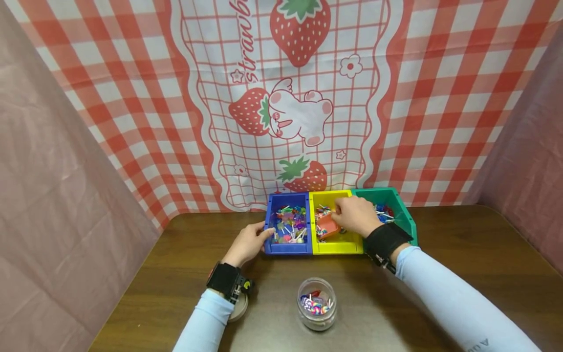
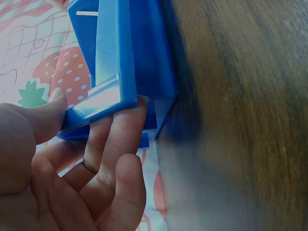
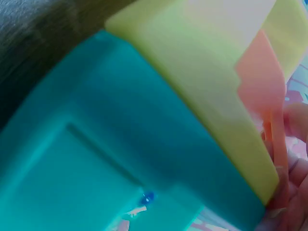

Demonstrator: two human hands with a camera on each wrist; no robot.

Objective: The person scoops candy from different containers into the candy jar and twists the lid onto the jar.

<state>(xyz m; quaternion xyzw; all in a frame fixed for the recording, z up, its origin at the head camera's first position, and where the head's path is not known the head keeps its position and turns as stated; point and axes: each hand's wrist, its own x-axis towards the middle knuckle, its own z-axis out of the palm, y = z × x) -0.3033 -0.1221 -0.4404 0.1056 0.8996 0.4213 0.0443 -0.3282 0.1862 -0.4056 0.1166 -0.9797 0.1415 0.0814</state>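
My left hand (image 1: pixel 247 243) grips the left wall of the blue bin (image 1: pixel 288 249). In the left wrist view the thumb lies on one side of the rim and the fingers curl under the other. Lollipop-shaped and colourful small pieces (image 1: pixel 290 231) lie in that bin. My right hand (image 1: pixel 358 215) reaches into the yellow bin (image 1: pixel 337 248), holding an orange scoop (image 1: pixel 327 227) by its handle. Small striped pieces (image 1: pixel 322 211) lie around the scoop. The right wrist view shows the scoop's handle (image 3: pixel 279 144) between thumb and fingers, beside the yellow wall.
The green bin (image 1: pixel 406 220) adjoins the yellow one, with blue and white-stick pieces inside. A clear jar (image 1: pixel 317 320) holding small candy-like pieces stands at the front of the wooden table (image 1: pixel 176 274). A round lid (image 1: pixel 239 309) lies under my left wrist. Strawberry-print cloth (image 1: pixel 303 117) hangs behind.
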